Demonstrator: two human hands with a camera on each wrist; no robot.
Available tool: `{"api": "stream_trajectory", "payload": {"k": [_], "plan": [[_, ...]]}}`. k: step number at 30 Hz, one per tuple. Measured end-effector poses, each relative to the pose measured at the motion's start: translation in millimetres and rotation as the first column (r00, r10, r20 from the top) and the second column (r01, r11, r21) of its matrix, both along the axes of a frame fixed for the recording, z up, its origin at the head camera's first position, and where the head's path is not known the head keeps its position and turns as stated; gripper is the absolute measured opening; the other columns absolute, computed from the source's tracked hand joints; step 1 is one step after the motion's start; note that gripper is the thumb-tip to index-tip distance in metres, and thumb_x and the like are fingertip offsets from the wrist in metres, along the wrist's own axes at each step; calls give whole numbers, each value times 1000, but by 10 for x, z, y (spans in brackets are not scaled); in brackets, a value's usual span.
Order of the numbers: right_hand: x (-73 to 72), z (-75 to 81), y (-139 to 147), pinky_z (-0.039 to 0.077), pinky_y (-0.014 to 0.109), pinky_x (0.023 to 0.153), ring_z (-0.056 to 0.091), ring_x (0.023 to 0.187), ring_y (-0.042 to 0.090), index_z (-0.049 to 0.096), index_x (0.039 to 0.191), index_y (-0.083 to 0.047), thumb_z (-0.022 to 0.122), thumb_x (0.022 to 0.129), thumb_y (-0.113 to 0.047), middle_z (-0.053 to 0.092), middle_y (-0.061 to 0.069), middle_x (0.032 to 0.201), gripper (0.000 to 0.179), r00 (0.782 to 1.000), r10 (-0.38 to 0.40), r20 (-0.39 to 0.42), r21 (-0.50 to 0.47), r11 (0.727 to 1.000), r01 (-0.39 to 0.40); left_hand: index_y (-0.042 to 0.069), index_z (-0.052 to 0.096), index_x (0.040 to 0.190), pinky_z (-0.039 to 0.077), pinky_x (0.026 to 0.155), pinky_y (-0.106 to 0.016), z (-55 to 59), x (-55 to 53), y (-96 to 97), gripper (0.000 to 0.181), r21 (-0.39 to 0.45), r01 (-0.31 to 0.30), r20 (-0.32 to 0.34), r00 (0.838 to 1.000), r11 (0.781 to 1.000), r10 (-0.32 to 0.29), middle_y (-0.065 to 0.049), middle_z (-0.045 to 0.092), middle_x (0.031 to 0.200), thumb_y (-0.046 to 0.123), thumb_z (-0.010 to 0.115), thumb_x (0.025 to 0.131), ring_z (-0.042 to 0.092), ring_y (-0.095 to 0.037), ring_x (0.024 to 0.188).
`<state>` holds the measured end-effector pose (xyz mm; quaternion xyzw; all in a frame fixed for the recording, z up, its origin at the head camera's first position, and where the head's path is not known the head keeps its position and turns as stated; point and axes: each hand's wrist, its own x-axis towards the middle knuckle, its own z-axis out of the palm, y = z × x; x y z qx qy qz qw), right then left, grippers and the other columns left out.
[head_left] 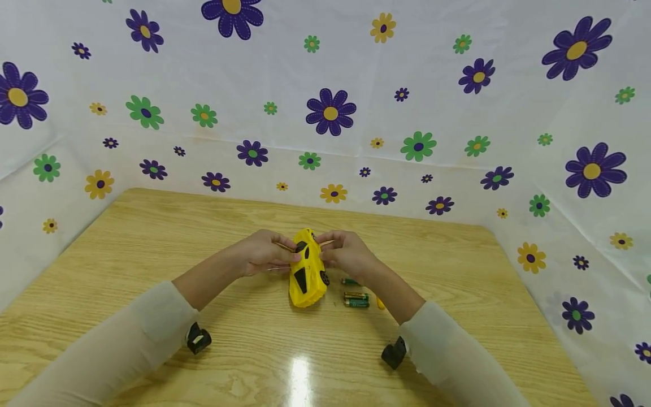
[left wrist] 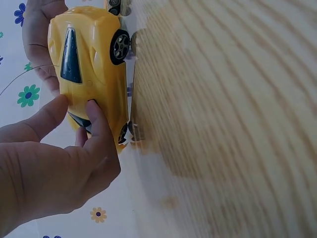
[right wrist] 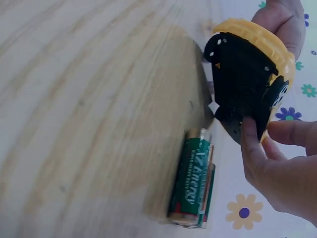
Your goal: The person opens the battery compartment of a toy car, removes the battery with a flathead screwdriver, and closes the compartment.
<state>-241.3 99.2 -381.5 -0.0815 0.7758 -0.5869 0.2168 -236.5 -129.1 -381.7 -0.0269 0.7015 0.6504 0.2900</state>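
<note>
A yellow toy car (head_left: 308,274) with dark windows and black wheels is held between both hands, its front end toward me. My left hand (head_left: 267,252) grips it from the left, thumb on the roof area. From the right, my right hand (head_left: 348,255) grips the other side. In the right wrist view the car is tilted and its black underside (right wrist: 242,74) shows, with a finger of the right hand (right wrist: 282,173) pressed against it. A thin wire (left wrist: 25,74) sticks out beside the car in the left wrist view.
Several green AZ Energy batteries (right wrist: 190,173) lie on the wooden table (head_left: 244,339) right of the car, near the right forearm. A small yellow piece (head_left: 380,303) lies beside them, partly hidden by the wrist. A flowered cloth (head_left: 280,124) stands behind and at the sides.
</note>
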Motion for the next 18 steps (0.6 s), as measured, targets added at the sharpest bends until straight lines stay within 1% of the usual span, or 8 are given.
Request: {"api": "stream_trajectory", "payload": {"k": [3,7,9,13,18], "plan": [[2,42,6,61,41,93,70,102,23,65,131,-2,66,99,-2,67,16,120,32,999,15,-32,65,998,-13,-6,52,133,56,102,-40,11,0,25,42,-8,-6,-2,1000,1000,6,-21,62,127,4,70,97,68,-25,108],[4,101,13,61,42,92,72,96,22,64,135,-3,76,94,-14,69,14,118,44,997,54,-62,152,987,-44,-6,52,131,58,99,-40,27,10,57,42,-24,-1,-13,1000,1000,1,-20,62,122,3,72,96,67,-25,104],[1,115,12,61,42,91,73,93,22,63,136,-2,79,93,-17,69,14,117,48,995,70,-72,177,983,-56,-7,52,131,58,99,-41,43,16,63,41,-36,14,-28,1000,999,-15,-20,61,123,3,71,96,67,-26,104],[-1,126,2,62,41,90,72,92,22,63,134,-1,79,92,-15,69,15,117,47,995,71,-69,188,981,-57,-7,53,129,58,98,-42,64,15,60,40,-60,36,-45,998,998,-38,-22,58,125,1,72,94,66,-28,105],[-12,106,10,61,42,91,72,94,22,65,132,-1,77,93,-11,69,14,116,42,997,65,-50,189,980,-54,-7,53,127,58,97,-44,55,3,40,39,-69,48,-40,998,996,-51,-22,57,123,-3,72,93,67,-29,103]]}}
